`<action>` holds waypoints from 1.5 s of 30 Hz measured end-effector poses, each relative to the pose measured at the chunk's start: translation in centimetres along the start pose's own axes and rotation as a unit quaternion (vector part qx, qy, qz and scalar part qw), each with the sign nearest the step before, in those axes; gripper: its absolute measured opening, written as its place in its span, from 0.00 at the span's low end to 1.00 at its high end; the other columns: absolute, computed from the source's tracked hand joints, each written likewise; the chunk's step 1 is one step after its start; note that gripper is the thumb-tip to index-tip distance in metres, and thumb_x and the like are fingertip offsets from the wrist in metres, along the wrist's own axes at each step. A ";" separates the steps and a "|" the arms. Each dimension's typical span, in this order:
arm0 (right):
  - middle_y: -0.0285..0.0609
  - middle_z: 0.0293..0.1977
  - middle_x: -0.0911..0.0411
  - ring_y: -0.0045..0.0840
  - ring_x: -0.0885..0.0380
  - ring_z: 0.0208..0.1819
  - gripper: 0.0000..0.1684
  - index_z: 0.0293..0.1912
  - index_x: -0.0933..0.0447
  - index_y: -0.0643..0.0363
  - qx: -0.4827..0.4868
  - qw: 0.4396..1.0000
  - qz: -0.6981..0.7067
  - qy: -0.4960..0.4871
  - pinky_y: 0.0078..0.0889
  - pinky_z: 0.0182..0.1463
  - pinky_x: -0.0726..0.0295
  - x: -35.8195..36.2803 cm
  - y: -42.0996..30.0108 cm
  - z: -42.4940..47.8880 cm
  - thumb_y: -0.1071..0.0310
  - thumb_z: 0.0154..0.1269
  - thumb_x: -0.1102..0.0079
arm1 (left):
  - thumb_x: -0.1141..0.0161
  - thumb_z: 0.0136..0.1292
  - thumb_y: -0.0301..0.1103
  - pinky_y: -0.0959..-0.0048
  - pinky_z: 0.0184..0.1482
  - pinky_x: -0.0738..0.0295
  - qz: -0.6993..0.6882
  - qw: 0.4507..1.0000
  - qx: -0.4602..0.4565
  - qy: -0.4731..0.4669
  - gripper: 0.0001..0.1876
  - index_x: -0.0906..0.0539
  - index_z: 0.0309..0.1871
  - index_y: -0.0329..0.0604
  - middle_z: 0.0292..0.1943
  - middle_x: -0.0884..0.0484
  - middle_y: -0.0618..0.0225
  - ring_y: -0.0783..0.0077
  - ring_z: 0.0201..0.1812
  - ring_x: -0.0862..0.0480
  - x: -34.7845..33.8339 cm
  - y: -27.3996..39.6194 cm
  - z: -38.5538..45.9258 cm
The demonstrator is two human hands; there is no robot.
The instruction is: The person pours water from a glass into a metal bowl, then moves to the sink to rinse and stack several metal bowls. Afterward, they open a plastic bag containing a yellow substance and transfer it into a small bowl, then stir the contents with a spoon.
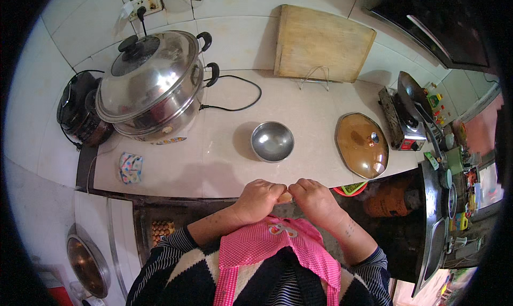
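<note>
My left hand (260, 201) is curled around a small tan object (285, 197), mostly hidden by the fingers, so its kind is unclear. Close against it, my right hand (314, 203) has its fingers bent inward at the object's right side; whether it also grips the object is hidden. Both hands are in front of my pink checked apron (272, 242), just off the counter's front edge. Beyond them on the counter (224, 169) stands a steel bowl (272, 141), with no contents visible.
A large lidded steel pot (152, 81) and a dark cooker (86, 109) stand left, near a dotted cloth (131, 167). A glass lid (362, 143) lies right, before a gas stove (402, 121) with a wok (413, 93). A cutting board (322, 45) leans on the wall. Eggs (162, 230) sit below.
</note>
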State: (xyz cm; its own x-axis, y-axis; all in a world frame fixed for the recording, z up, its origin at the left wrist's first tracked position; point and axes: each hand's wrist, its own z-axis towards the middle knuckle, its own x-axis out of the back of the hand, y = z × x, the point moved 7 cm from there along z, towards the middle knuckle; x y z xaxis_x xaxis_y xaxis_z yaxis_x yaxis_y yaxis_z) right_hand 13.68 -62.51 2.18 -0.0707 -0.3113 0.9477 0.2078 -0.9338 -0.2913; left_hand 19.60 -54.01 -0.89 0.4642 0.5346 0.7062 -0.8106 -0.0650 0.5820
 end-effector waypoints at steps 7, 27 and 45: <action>0.43 0.27 0.28 0.37 0.25 0.32 0.08 0.29 0.30 0.60 -0.019 0.998 0.032 0.051 0.36 0.34 0.23 -1.6 -0.3 3.5 0.72 0.46 0.42 | 0.44 0.52 0.30 0.63 0.31 0.28 0.037 0.999 0.000 0.030 0.06 0.27 0.30 0.39 0.20 0.23 0.59 0.58 0.25 0.20 1.8 -1.9 -0.3; 0.31 0.23 0.33 0.11 0.33 0.27 0.11 0.36 0.31 0.61 -0.220 0.811 0.538 -0.070 0.17 0.27 0.31 -5.5 3.6 5.3 0.64 0.71 0.56 | 0.42 0.49 0.26 0.62 0.34 0.27 0.008 0.991 0.024 0.133 0.10 0.22 0.36 0.34 0.22 0.23 0.60 0.56 0.27 0.21 4.1 -4.2 0.5; 0.37 0.33 0.26 0.22 0.30 0.35 0.09 0.37 0.25 0.61 -0.011 0.862 0.475 0.175 0.22 0.37 0.30 7.2 4.8 2.5 0.72 0.56 0.37 | 0.52 0.70 0.29 0.79 0.44 0.24 -0.473 0.872 0.127 0.005 0.11 0.22 0.47 0.33 0.38 0.18 0.65 0.79 0.41 0.20 6.0 0.2 6.8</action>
State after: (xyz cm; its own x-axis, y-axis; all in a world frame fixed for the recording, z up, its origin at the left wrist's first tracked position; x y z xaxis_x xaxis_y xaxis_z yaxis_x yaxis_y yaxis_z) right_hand 16.61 -68.82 7.91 -0.1703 -0.9683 0.1825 0.3158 -0.2291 -0.9208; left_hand 24.70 -56.57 6.22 0.8777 0.4577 -0.1421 0.0404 0.2249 0.9735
